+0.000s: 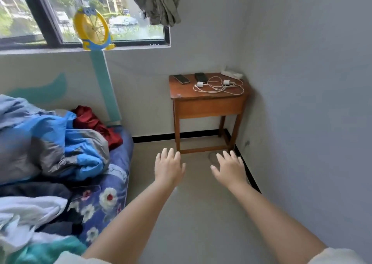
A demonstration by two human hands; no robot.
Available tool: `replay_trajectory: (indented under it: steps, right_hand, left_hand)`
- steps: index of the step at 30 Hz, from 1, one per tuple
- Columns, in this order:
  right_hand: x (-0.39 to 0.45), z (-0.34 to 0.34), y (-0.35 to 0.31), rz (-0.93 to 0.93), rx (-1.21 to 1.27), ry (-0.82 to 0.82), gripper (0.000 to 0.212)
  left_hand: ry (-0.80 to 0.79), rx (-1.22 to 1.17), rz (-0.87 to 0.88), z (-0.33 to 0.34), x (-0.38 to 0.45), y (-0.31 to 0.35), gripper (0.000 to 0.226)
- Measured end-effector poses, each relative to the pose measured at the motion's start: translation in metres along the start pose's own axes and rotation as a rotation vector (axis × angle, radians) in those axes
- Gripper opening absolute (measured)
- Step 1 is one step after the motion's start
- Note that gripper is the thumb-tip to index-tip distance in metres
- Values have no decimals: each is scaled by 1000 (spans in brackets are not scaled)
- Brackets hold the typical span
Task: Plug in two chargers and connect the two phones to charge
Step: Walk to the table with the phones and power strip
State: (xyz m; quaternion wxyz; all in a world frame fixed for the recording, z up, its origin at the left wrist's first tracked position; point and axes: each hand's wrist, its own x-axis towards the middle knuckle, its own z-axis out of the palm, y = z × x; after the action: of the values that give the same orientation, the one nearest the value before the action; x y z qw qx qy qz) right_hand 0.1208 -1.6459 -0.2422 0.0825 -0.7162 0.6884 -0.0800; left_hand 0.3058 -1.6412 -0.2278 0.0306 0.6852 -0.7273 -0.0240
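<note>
A small wooden table [209, 102] stands in the room's far right corner. On its top lie two phones: one [181, 79] at the left, a darker one [201, 76] beside it. Two white chargers [200, 84] [226, 82] rest among tangled white cables [219, 89]. A white power strip [232, 74] lies at the back right, against the wall. My left hand [169, 167] and my right hand [228, 168] are stretched out in front of me over the floor, palms down, fingers spread, holding nothing, well short of the table.
A bed [104, 193] with a flowered sheet and heaped blankets and clothes fills the left side. A yellow fan [91, 29] sits on the window sill. Grey cloth [159, 1] hangs above the table's left. The right wall runs close by; bare floor [193, 213] leads to the table.
</note>
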Motion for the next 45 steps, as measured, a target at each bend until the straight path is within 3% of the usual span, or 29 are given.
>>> replay_trajectory:
  steps: [11,17,27,37,45]
  right_hand:
    - [276,-12,91,208,-41,49,51]
    - [445,-20,128,144,-6,26,51]
    - [664,-11,114,-52,8,-38,50]
    - [809,-5,154,96,-31,-70,50]
    - [845,6,173,82,48,-121,49]
  left_hand:
    - [17,-58,207,11,323,53,49]
    - [1,-85,121,16,476,74,51]
    - [-52,-60,-59,32,664,38,51]
    - [-106,-126,-18,71,841,26,50]
    - [-200,-216,-8,99,878,46,51]
